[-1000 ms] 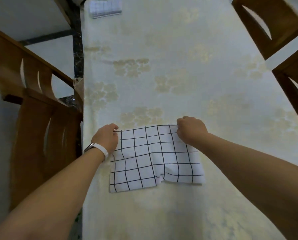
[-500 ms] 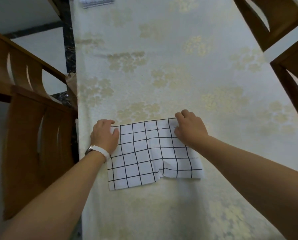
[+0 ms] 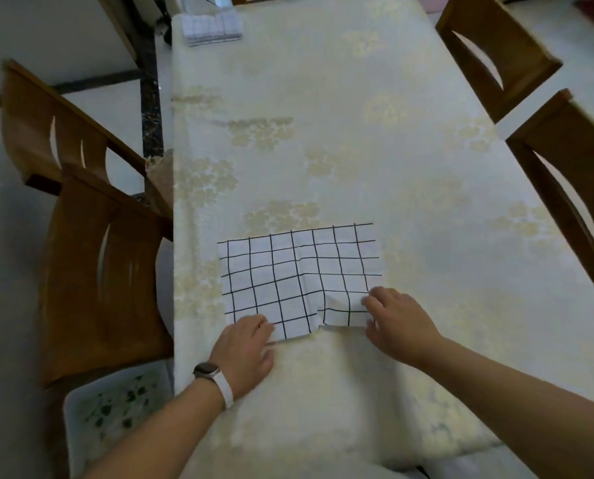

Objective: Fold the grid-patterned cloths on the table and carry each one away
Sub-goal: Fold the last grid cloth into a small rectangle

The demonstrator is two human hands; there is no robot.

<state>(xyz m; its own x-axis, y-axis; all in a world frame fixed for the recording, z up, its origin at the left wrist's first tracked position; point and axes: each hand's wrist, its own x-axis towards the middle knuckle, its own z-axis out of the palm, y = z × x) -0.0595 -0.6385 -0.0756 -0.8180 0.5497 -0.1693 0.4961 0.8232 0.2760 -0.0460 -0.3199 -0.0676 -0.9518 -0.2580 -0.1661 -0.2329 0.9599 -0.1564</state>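
Across most of the view a long table (image 3: 357, 140) is seen, covered w/ a cream floral tablecloth (image 3: 427, 209). Along the table's left side two wooden left chairs (image 3: 91, 271) are set, and along its right side two right chairs (image 3: 565, 188). Beside the table's near left corner a white tub (image 3: 116, 409) w/ a green leaf print is seen, lower than the tabletop. The grid cloth (image 3: 288, 271) is laid on the table's near half, twd the left edge. It lies mostly flat, but its near right part is rumpled and raised a bit off the table. At the table's far left corner a stack of folded cloths (image 3: 212, 27) is kept, well apart from the grid cloth. Both hands are held apart at the table's near end, one at each near corner of the grid cloth. The near right corner is pinched btwn thumb and fingers of the right hand (image 3: 397, 323). The near left corner is covered by the bent fingers of the left hand (image 3: 245, 354); whether it's gripped or only pressed can't be told. A watch (image 3: 216, 378) w/ a white strap is worn on the left wrist.
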